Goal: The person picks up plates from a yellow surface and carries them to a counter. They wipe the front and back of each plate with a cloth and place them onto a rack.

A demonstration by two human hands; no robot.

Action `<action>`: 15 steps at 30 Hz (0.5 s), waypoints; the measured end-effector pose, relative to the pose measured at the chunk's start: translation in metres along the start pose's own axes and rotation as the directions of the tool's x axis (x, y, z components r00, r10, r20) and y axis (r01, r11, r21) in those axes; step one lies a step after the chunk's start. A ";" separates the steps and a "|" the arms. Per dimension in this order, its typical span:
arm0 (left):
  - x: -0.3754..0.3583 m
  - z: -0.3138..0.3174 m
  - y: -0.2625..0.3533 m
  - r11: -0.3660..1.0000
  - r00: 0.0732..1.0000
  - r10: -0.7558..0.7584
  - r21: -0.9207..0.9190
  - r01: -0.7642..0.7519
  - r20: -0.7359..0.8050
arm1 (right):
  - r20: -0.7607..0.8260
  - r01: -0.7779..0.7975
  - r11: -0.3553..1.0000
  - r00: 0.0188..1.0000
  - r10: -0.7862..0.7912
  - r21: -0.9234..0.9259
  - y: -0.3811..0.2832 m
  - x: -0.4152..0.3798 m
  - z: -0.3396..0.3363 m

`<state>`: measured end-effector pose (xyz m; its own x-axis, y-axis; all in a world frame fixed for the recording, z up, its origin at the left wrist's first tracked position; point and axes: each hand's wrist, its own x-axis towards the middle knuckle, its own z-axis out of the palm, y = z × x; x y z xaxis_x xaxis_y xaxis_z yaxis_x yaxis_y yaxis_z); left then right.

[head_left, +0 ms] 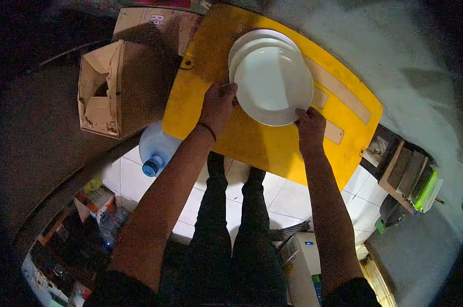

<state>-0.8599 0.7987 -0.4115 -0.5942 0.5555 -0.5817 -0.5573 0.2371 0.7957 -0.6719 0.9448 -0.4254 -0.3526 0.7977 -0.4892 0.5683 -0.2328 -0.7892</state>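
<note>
Several white plates lie overlapping on a yellow board (262, 148), fanned toward its far edge. The nearest plate (257, 82) is round and glossy, and its rim is held from both sides. My left hand (218, 105), below a dark wristband, is closed on the plate's left edge. At the lower right of the same rim, my right hand (310, 128) pinches it between thumb and fingers. Behind it, the rims of the other plates (262, 35) show. Right of the plates, pale wooden strips (344, 97) are set on the board.
An open cardboard box (119, 87) stands left of the board, with flattened cardboard (160, 28) behind. A large blue water bottle (157, 146) lies below the board's left edge. Books and a green item (427, 192) sit at the right. White floor tiles (288, 197) show beneath.
</note>
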 end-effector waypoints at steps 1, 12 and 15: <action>-0.002 -0.002 0.002 1.000 1.000 0.000 -0.003 0.000 -0.002 | 0.002 0.001 1.000 1.000 -0.001 -0.003 -0.001 -0.001 -0.001; -0.076 -0.019 -0.039 0.963 0.978 -0.007 -0.266 -0.050 -0.207 | 0.185 -0.159 0.970 0.975 0.126 0.182 0.018 -0.068 0.002; -0.114 -0.056 -0.070 0.966 0.918 0.252 0.141 -0.218 -0.305 | 0.324 -0.256 0.917 0.934 0.153 0.306 0.042 -0.104 -0.011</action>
<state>-0.7851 0.6741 -0.4103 -0.8632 0.3265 -0.3852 -0.3270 0.2199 0.9191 -0.6028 0.8582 -0.4031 -0.4834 0.5290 -0.6975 0.3835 -0.5883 -0.7119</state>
